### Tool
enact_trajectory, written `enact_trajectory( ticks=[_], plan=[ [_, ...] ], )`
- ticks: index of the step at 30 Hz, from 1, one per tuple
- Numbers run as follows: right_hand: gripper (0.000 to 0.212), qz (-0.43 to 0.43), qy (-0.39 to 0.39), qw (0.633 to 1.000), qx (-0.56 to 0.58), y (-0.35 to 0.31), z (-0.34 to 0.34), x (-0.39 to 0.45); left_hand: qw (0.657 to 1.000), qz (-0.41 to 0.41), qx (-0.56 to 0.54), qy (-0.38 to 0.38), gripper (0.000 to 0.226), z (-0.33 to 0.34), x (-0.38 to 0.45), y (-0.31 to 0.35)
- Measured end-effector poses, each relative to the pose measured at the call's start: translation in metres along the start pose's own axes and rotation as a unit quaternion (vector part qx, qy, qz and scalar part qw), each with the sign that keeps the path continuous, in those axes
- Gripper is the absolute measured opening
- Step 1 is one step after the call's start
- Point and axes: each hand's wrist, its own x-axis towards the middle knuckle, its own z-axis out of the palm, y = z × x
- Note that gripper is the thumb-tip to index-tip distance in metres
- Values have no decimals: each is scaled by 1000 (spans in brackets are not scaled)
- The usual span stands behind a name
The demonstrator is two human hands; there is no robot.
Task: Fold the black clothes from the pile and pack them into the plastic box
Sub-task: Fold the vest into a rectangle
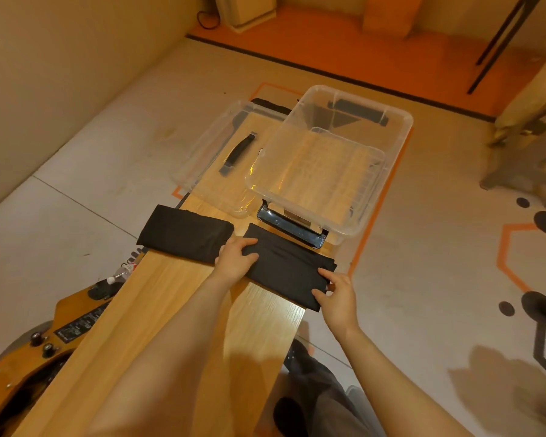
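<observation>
Left hand (234, 258) and right hand (336, 291) each grip the folded black garment (289, 269) on the surface (177, 298), just before the plastic box (325, 165).

Folded cloth (289, 266): black, flat on table, just before box.
Second cloth (183, 233): black, folded, left.
Box (388, 159): clear plastic, open.
</observation>
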Motion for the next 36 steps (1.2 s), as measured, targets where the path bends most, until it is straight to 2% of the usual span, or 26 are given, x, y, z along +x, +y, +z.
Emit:
enact_trajectory(
  ticks=[6,17,23,31,36],
  plan=[
    [48,13,9,1000,7,10,8,-1,999,2,7,-43,47,6,-1,-4],
    [51,-7,-3,1000,-14,7,4,2,999,-6,-49,-3,44,1,-15,-16],
    [52,-48,65,994,-69,-7,11,-21,996,3,-80,38,43,-18,-35,-20],
    [58,-162,-46,978,-121,-47,23,-50,989,7,-90,117,44,-53,-88,-36],
    [57,-261,-125,937,-198,-73,43,-66,977,-1,-70,203,48,-73,-137,-69]
  ],
)
